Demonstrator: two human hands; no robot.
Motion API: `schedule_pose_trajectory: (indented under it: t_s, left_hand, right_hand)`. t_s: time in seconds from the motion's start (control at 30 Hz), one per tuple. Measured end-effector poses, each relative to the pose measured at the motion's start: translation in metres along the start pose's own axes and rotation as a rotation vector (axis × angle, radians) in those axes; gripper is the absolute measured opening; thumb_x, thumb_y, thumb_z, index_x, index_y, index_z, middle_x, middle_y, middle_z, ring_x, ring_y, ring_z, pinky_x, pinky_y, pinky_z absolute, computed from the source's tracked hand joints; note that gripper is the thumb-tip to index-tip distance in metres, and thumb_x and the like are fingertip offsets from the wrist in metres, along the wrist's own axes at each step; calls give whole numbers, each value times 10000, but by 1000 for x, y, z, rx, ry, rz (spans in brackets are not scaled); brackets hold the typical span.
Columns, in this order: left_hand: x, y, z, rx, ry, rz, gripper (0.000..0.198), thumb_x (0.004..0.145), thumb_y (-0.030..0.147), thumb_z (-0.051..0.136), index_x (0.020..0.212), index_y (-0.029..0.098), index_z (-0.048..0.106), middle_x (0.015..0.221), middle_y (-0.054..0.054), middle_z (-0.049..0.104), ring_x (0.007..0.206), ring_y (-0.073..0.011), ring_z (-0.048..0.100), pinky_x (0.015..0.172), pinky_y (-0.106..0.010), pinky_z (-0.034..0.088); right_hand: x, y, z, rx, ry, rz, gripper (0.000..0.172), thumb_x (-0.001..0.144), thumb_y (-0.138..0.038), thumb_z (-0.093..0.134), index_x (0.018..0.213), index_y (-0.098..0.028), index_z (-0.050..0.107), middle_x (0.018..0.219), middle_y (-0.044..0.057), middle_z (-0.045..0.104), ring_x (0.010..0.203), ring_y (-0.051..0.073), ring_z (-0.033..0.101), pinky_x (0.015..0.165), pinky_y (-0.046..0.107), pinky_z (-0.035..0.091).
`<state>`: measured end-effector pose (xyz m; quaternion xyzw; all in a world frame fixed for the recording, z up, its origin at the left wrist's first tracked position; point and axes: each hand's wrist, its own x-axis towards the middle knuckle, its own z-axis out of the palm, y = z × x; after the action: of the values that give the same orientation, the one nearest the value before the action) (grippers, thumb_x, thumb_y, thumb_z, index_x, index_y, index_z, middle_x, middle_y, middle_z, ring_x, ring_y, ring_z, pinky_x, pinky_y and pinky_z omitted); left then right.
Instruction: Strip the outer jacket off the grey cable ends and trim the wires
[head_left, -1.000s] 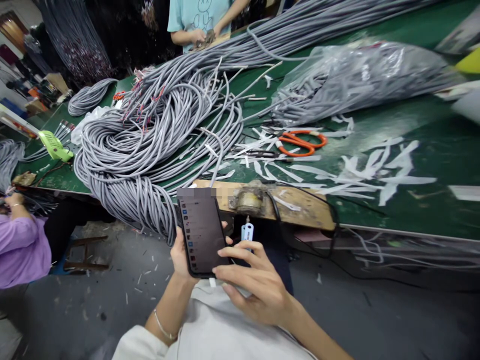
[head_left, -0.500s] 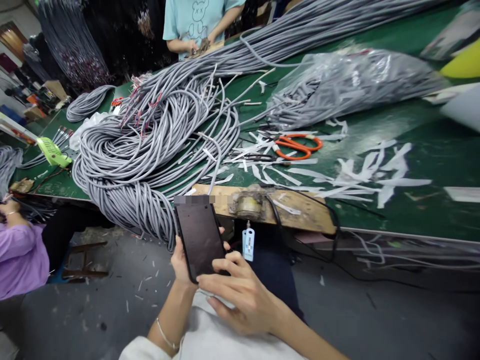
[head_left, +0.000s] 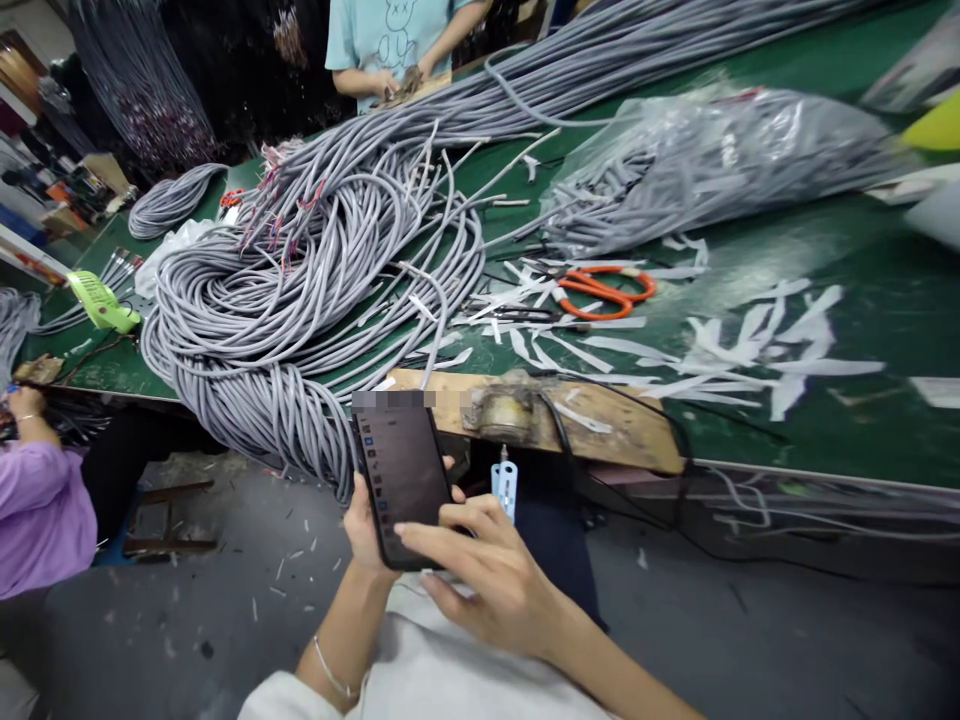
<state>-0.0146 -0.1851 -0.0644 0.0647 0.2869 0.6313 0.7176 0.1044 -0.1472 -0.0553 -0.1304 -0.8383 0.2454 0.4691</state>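
Note:
A dark smartphone (head_left: 409, 470) stands tilted in front of my body, its screen showing a column of small icons. My left hand (head_left: 365, 530) is wrapped round it, thumb on the near side and fingertips showing at the far edge. Over the lower part of the screen, my right hand (head_left: 495, 575) has its index finger stretched out, the tip on or just above the glass. The other fingers of that hand are apart and hold nothing. Just beyond the phone lies a wooden board (head_left: 630, 430) with a stained metal device (head_left: 506, 408) at the table's edge.
Big coils of grey cable (head_left: 247, 300) cover the green table (head_left: 847, 430) at left. Orange-handled scissors (head_left: 607, 292), white strips (head_left: 802, 350) and a plastic bag of grey pieces (head_left: 720, 170) lie to the right. One person (head_left: 390, 50) works opposite, another (head_left: 49, 490) sits at left.
The phone screen has gone from nearly blank to a list of icons. My right index finger has moved up slightly from the phone's bottom edge onto the screen area.

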Motion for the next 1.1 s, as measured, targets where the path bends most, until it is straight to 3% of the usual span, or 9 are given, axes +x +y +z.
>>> schedule_pose_trajectory:
  t_s: [0.13, 0.33, 0.5, 0.83, 1.1]
  left_hand:
    - [1, -1, -1, 26, 46, 43, 702, 721, 616, 459, 1107, 43, 583, 1120, -202, 586, 1080, -344, 498, 963, -473, 321]
    - [-1, 2, 1, 5, -31, -25, 793, 690, 665, 445, 1154, 28, 537, 992, -204, 626, 1072, -352, 500, 959, -479, 319]
    - [-1, 3, 0, 30, -12, -27, 841, 693, 693, 393, 1166, 9, 518, 985, -217, 617, 1067, -360, 496, 947, -483, 322]
    - [-1, 3, -1, 35, 45, -81, 898, 696, 723, 322, 1218, 9, 477, 973, -217, 613, 913, -330, 566, 883, -472, 359]
    - [-1, 2, -1, 35, 8, -47, 860, 705, 701, 355, 1184, 3, 510, 977, -214, 625, 911, -323, 574, 908, -470, 357]
  right_hand:
    - [1, -1, 1, -144, 38, 72, 206, 853, -157, 463, 1035, -103, 542, 923, 79, 683, 792, 171, 504, 717, 311, 343]
    - [3, -7, -5, 55, 28, 104, 116, 845, -155, 456, 772, -162, 546, 544, -19, 578, 626, 138, 488, 640, 298, 310]
    - [4, -3, -12, 8, 73, 101, 80, 803, -125, 486, 817, -171, 549, 623, -22, 637, 613, 133, 520, 642, 306, 298]
    - [-1, -4, -11, 22, 37, 77, 90, 765, -102, 497, 788, -175, 546, 631, -28, 664, 651, 142, 562, 642, 311, 297]
    - [0, -1, -13, 8, 46, 69, 104, 785, -123, 492, 832, -183, 563, 674, -23, 681, 664, 148, 568, 653, 314, 315]
